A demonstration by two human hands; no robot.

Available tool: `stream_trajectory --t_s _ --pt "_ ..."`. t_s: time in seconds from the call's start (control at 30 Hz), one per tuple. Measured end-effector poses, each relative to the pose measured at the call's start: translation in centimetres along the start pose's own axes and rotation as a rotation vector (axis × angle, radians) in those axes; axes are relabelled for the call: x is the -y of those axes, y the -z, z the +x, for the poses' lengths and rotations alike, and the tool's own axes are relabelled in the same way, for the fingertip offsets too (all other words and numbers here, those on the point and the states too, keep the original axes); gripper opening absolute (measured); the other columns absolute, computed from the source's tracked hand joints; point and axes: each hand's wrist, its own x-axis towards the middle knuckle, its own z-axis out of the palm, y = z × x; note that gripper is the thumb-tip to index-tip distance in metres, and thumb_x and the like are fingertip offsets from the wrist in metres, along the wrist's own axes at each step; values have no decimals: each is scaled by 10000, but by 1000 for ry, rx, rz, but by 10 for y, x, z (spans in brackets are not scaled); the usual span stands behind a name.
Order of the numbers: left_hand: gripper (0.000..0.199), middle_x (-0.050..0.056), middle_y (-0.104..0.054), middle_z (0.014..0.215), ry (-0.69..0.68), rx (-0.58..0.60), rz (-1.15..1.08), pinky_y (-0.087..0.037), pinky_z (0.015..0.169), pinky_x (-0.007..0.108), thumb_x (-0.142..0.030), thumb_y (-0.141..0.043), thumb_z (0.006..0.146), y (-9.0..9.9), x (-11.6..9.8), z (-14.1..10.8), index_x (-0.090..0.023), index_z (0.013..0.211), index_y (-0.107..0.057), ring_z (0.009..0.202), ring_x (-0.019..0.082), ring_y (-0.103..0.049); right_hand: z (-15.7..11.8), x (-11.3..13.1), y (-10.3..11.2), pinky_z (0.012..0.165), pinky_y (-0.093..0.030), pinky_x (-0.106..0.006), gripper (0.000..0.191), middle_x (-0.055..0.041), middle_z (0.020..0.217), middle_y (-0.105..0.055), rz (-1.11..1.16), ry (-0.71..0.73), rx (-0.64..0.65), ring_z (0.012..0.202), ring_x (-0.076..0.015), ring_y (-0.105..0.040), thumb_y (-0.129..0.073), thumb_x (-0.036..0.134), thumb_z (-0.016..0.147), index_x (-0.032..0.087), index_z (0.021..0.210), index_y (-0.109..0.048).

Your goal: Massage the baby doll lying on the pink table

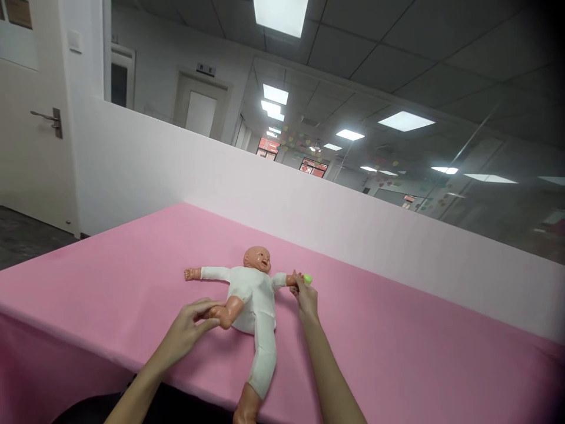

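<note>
A baby doll point(253, 288) in a white cloth suit lies face up on a pink-covered table point(145, 259). Its head is bald, and its head, hands and feet are of bare, glossy plastic. One doll leg is bent up, and my left hand point(188, 324) has fingers and thumb around its bare foot point(224, 315). The other leg stretches down towards the table's near edge. At the doll's outstretched arm on the right, my right hand point(305, 293) pinches the doll's hand point(293, 279). Just beyond my right fingers shows a small bright green object point(308, 278), its kind unclear.
Behind the table runs a low white wall point(282, 194) with a glass panel above it. A door point(35, 129) with a metal handle stands at the left. Below the table's near edge something black point(176, 406) shows.
</note>
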Motion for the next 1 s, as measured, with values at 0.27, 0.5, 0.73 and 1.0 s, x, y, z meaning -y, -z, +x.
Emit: stream_trajectory --t_s 0.27,0.5,0.73,1.0 --pt "408 82 -766 979 186 -51 111 -587 881 371 -532 -784 776 64 24 -79 -232 1048 -837 962 301 -711 9 -30 67 469 -513 -254 325 -37 558 -666 3 -288 -280 509 -154 -599 -915 346 652 124 690 -680" --pt "373 85 -770 1008 108 -95 144 -577 913 381 -503 -779 797 61 20 -58 -235 1050 -838 1013 304 -703 4 -16 41 614 -581 -253 285 -27 646 -678 117 -190 -220 591 -138 -619 -857 366 744 120 770 -715" --pt "377 108 -782 1072 23 -19 -67 -545 951 399 -465 -758 846 3 9 10 -165 1069 -802 1017 291 -713 -20 3 -26 602 -523 -269 522 -38 618 -655 -53 55 199 597 -143 -582 -835 633 697 124 689 -722" --pt "411 146 -797 1098 11 -22 -208 -516 1005 432 -470 -797 794 -35 30 53 -131 1027 -794 1079 329 -718 -38 -6 -53 546 -416 -259 594 -6 529 -586 -245 187 274 546 -139 -530 -721 709 771 164 566 -606"
